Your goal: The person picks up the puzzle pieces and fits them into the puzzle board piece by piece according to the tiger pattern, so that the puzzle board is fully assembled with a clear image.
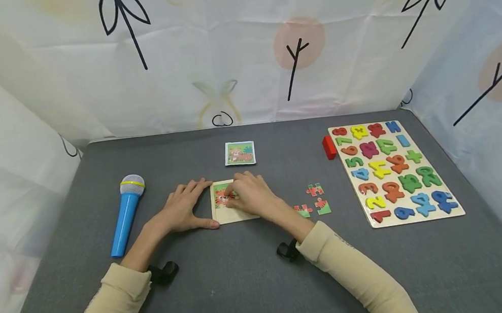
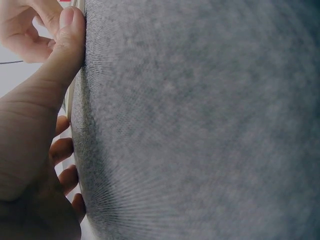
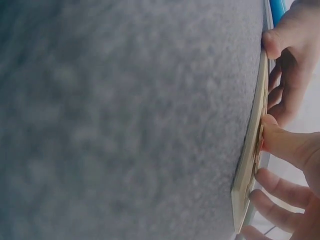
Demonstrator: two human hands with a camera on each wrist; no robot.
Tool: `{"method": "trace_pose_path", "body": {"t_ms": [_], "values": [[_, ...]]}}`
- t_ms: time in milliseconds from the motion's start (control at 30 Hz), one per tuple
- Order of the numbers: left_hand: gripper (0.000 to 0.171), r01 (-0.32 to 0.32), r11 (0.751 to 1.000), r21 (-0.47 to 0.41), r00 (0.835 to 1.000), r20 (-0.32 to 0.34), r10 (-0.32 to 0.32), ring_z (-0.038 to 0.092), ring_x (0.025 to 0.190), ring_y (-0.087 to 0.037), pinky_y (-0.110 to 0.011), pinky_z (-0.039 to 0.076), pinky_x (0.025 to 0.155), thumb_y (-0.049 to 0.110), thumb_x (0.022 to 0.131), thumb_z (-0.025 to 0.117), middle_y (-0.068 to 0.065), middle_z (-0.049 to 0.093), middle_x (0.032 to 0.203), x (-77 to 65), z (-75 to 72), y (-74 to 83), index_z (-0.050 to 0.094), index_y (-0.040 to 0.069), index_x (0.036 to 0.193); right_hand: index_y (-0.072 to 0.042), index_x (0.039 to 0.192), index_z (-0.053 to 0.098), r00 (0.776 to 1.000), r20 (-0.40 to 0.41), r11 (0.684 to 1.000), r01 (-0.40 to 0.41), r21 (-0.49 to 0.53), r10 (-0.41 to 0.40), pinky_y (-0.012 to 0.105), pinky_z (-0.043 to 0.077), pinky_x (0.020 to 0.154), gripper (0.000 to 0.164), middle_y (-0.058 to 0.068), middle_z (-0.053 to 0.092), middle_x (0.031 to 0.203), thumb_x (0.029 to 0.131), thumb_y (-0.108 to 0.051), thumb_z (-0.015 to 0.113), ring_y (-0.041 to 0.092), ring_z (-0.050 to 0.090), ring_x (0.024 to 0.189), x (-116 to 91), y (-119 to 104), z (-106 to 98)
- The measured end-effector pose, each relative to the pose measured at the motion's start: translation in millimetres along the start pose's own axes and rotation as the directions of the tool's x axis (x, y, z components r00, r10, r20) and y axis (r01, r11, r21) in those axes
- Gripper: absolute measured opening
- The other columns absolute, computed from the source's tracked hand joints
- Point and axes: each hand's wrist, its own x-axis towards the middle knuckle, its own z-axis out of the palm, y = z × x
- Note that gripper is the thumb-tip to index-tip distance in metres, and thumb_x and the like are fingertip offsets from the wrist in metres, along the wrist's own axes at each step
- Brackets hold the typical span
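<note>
A small wooden jigsaw board (image 1: pixel 244 215) lies on the grey table, with a partly filled animal picture (image 1: pixel 221 198) in its tray. My left hand (image 1: pixel 186 207) rests at its left side, fingers spread and thumb touching the lower left corner. Over the board, my right hand (image 1: pixel 251 195) pinches a thin puzzle piece (image 3: pixel 259 141) between thumb and fingers, low against the tray; the hand hides most of that piece. Loose jigsaw pieces (image 1: pixel 314 189) lie right of the board, one partly covered by the right forearm.
A picture card (image 1: pixel 239 153) lies beyond the board. At left is a blue toy microphone (image 1: pixel 127 215). On the right lies a number-and-sign puzzle board (image 1: pixel 361 207), with a red block (image 1: pixel 329 147) by its upper left edge. Patterned white cloth (image 1: pixel 240 50) hangs behind the table.
</note>
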Motion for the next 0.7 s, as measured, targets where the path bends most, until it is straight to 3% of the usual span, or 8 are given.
{"method": "trace_pose_path", "body": {"t_ms": [167,400,700], "values": [[0.112,-0.005,1.0,-0.005,1.0,-0.002,0.005,0.04,0.134,-0.048,-0.068,0.037,0.102,0.065,0.075,0.082,-0.023,0.034,0.162,-0.8,-0.1,-0.4,0.033,0.013,0.16,-0.021,0.11,0.082,1.0,0.006,1.0,-0.002,-0.003,0.002,0.035,0.04,0.074,0.022,0.002,0.068,0.106,0.094,-0.033,0.075,0.022,0.055,0.094,0.2,-3.1,0.2],[0.111,0.013,1.0,0.001,1.0,0.007,-0.013,0.04,0.136,-0.047,-0.068,0.036,0.104,0.064,0.075,0.082,-0.022,0.034,0.163,-1.3,-1.0,-0.5,0.032,0.014,0.16,-0.02,0.108,0.083,1.0,-0.027,1.0,-0.015,0.01,0.016,0.04,0.047,0.077,0.021,0.003,0.071,0.107,0.092,-0.032,0.077,0.023,0.057,0.095,0.4,-4.0,0.7],[0.112,0.01,1.0,-0.002,1.0,0.011,-0.009,0.039,0.136,-0.047,-0.067,0.036,0.104,0.065,0.075,0.082,-0.022,0.033,0.163,-1.6,-0.5,0.9,0.032,0.014,0.16,-0.024,0.116,0.08,0.999,0.04,1.0,-0.024,0.011,0.023,0.038,0.046,0.076,0.026,0.002,0.069,0.113,0.092,-0.033,0.077,0.023,0.056,0.098,0.4,0.0,-2.4]]}}
